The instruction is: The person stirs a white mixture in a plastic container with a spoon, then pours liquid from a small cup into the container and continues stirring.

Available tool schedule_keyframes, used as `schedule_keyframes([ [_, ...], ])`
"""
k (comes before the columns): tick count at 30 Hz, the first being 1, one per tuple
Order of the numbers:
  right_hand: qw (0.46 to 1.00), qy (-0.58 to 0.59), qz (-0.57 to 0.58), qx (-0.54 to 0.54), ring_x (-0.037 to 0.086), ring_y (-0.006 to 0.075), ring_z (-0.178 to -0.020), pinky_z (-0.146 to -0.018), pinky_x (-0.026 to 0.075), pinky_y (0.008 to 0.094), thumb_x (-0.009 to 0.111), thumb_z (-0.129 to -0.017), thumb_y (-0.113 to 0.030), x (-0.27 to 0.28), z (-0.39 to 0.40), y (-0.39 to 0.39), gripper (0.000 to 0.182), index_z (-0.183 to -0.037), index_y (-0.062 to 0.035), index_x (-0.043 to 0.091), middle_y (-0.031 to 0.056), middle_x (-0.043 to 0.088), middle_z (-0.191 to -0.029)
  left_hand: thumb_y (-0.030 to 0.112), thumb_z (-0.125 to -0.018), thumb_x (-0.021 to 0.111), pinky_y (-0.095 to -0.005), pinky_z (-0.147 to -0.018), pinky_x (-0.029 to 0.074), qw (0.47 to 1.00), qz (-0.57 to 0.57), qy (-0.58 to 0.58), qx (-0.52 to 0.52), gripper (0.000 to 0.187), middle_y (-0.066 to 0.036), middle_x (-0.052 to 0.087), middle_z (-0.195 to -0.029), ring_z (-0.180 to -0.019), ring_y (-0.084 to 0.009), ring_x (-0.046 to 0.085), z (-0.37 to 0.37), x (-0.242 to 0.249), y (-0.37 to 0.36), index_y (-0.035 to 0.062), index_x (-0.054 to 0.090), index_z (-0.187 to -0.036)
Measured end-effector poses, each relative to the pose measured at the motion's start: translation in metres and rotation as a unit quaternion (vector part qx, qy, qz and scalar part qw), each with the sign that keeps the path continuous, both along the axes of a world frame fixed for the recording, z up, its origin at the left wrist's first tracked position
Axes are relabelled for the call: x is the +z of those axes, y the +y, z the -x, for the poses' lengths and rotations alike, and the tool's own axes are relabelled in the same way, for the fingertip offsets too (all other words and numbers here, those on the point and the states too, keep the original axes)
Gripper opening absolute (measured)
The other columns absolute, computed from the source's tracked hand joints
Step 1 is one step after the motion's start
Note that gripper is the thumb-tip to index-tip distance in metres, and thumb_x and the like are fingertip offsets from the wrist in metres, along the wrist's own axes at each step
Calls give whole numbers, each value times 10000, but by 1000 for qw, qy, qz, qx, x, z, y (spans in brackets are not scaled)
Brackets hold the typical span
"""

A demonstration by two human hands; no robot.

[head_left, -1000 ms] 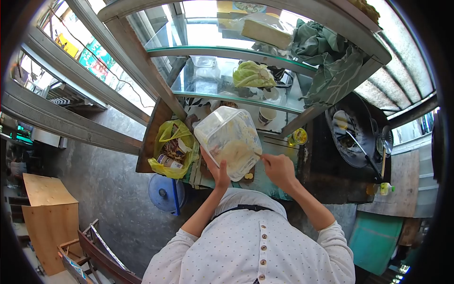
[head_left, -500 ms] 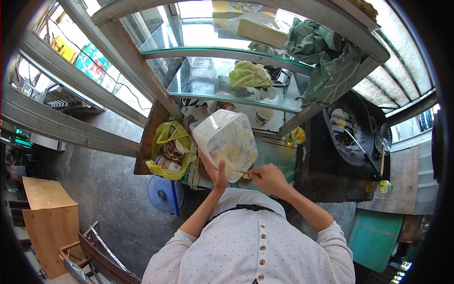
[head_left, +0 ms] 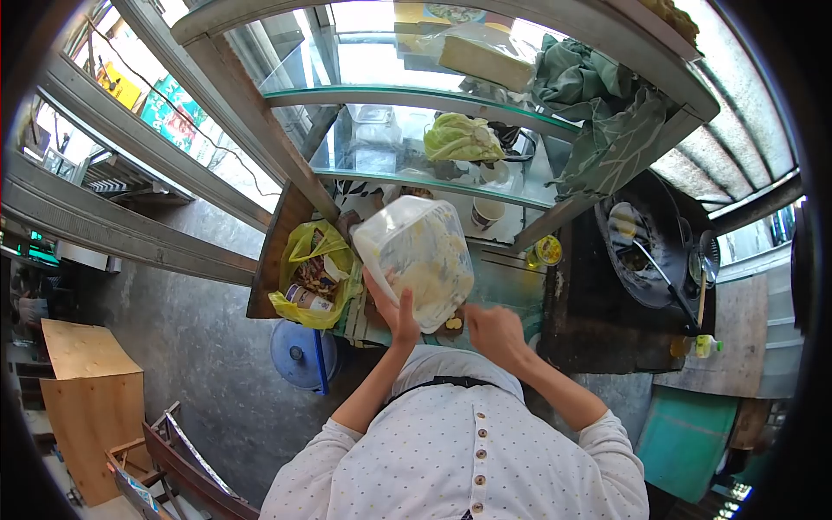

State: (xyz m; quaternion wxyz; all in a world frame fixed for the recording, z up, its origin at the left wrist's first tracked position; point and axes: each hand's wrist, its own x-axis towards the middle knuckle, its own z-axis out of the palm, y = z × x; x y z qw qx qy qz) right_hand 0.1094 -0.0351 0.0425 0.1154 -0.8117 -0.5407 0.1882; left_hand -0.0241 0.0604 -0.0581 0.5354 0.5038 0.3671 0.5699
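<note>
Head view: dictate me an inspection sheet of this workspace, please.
Surface: green counter, partly hidden from view.
Job's things: clear plastic container, tilted, smeared with pale residue.
Clutter: open yellow bag holding scraps and a printed cup.
Hands: left hand holds the container; right hand curled beside it, anything gripped unclear.
Cables: thin dark line at upper left, possibly a cable.
Surroundings: glass-shelved cabinet ahead, dark wok at right, round blue lid at left.
</note>
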Motion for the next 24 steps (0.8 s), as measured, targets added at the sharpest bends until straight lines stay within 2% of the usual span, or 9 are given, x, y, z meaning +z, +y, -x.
schedule_keyframes([
  [3, 989, 134, -58, 34, 579, 358, -581, -554, 454, 407, 545, -786, -163, -1, -9, -5, 177, -867, -60, 665, 169, 589, -653, 341, -826, 570, -388, -1008, 246, 1000, 2, 1, -14, 835, -182, 318, -1318, -1189, -265, 342, -1, -4, -1, 6, 74, -1409],
  [5, 985, 121, -110, -48, 575, 362, -585, -556, 454, 407, 548, -784, -164, 7, -16, 1, 176, -874, -63, 661, 169, 590, -659, 338, -828, 567, -388, -1007, 247, 999, 10, -35, -16, 831, -182, 325, -1310, -1187, -264, 344, 2, -12, -4, 7, 74, -1409],
  [9, 1000, -11, 2, 20, 579, 350, -580, -539, 457, 401, 547, -790, -158, -2, -3, -3, 167, -863, -58, 659, 165, 595, -659, 330, -828, 565, -386, -1006, 249, 1000, -1, -13, -4, 834, -185, 313, -1315, -1185, -267, 346, -1, -10, 0, 9, 64, -1412],
  [12, 984, 146, -87, 52, 577, 348, -565, -510, 453, 411, 544, -794, -156, -1, -10, -7, 150, -851, -74, 656, 162, 590, -625, 332, -824, 567, -388, -1006, 250, 1000, -10, -19, -20, 840, -187, 301, -1323, -1180, -272, 350, 0, -21, -1, 9, 62, -1413],
  [15, 998, -20, -53, -30, 569, 359, -558, -524, 452, 431, 550, -770, -145, 2, -10, 4, 143, -849, -99, 660, 175, 573, -593, 348, -814, 571, -392, -1003, 255, 1000, -15, -24, -4, 854, -188, 305, -1318, -1177, -274, 350, 0, -19, 1, 8, 64, -1412],
  [18, 994, 61, -26, 84, 582, 389, -600, -542, 460, 460, 524, -749, -159, 0, 1, -5, 136, -791, -72, 620, 181, 590, -623, 366, -809, 573, -393, -1001, 257, 1000, -18, 6, -5, 869, -187, 324, -1302, -1173, -275, 353, 2, -20, -1, 9, 58, -1411],
  [19, 989, 77, -75, 104, 569, 363, -573, -493, 444, 409, 533, -758, -119, 1, -3, -5, 158, -848, -94, 660, 187, 566, -593, 373, -809, 573, -394, -1001, 256, 1000, -8, 16, -22, 875, -188, 332, -1297, -1172, -276, 354, 3, -23, -2, 11, 52, -1412],
  [23, 991, 47, -118, 40, 572, 348, -561, -487, 442, 413, 546, -754, -103, 10, -17, 7, 202, -921, -119, 659, 162, 580, -621, 357, -816, 569, -395, -1004, 248, 999, 11, -52, -12, 867, -190, 350, -1281, -1166, -278, 360, 5, -25, 1, 16, 42, -1413],
  [24, 993, -39, -101, 45, 570, 326, -539, -472, 440, 404, 551, -755, -98, 2, -12, 8, 239, -970, -136, 649, 140, 576, -630, 340, -819, 568, -394, -1011, 240, 999, 1, -35, -10, 859, -189, 330, -1302, -1180, -280, 350, 3, -15, 3, 17, 38, -1413],
])
